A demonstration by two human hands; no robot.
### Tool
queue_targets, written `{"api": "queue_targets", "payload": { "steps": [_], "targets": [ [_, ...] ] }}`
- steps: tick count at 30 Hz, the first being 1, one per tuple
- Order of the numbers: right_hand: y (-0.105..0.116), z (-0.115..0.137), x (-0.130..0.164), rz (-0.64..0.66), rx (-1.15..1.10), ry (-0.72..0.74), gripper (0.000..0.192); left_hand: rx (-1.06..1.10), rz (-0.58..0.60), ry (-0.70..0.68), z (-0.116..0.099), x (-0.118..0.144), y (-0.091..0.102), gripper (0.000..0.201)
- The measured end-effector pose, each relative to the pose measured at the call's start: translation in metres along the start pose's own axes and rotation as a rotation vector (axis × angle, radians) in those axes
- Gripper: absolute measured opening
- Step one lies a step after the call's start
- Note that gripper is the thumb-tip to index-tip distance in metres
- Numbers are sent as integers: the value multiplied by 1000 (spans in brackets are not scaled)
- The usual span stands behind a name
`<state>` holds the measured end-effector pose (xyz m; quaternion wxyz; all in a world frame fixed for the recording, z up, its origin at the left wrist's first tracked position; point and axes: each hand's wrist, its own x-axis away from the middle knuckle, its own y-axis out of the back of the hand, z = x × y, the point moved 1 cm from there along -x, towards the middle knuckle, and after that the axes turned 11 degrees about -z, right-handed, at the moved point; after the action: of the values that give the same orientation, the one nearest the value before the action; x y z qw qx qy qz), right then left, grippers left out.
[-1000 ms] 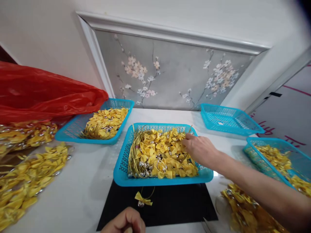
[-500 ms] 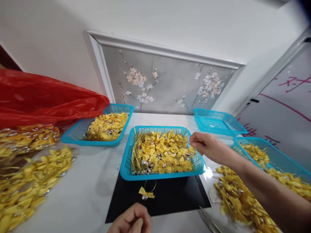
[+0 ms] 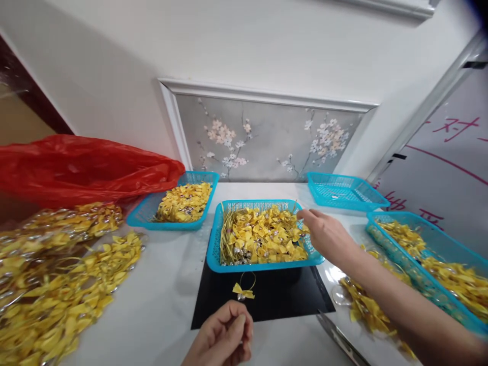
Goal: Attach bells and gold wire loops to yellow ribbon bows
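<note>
Right hand point(image 3: 326, 235) over right edge of middle blue basket point(image 3: 213, 249) of yellow bows point(image 3: 263, 236), fingers loosely extended, holding nothing visible; left hand point(image 3: 224, 338) curled, contents unclear, near single bow point(image 3: 243, 291) on black mat point(image 3: 282, 300)

Red plastic bag point(image 3: 84, 170) at left, blossom wall panel point(image 3: 267, 140) at centre back, empty blue basket point(image 3: 345, 190) right of centre, loose yellow bow heaps point(image 3: 57, 284) lower left on white tabletop point(image 3: 163, 305)
</note>
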<state>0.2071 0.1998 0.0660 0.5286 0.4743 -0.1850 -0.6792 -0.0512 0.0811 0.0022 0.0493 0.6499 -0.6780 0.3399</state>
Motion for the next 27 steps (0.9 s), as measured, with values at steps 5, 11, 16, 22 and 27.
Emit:
{"api": "queue_targets", "payload": {
  "steps": [5, 11, 16, 22, 27],
  "targets": [
    [2, 21, 12, -13, -271, -37, 21, -34, -72, -75, -6, 8, -8, 33],
    [-10, 57, 56, 12, -628, -143, 21, -156, -144, -271, -13, 25, -28, 25],
    [-12, 83, 103, -65, -875, -221, 18, -53, -148, -284, -10, 36, -49, 23],
    [-13, 87, 134, -110, -946, -203, 16, 40, -199, -301, -8, 40, -54, 15],
    [-10, 79, 141, -77, -940, -175, 15, 2, -203, -297, -9, 49, -57, 21]
  ]
}}
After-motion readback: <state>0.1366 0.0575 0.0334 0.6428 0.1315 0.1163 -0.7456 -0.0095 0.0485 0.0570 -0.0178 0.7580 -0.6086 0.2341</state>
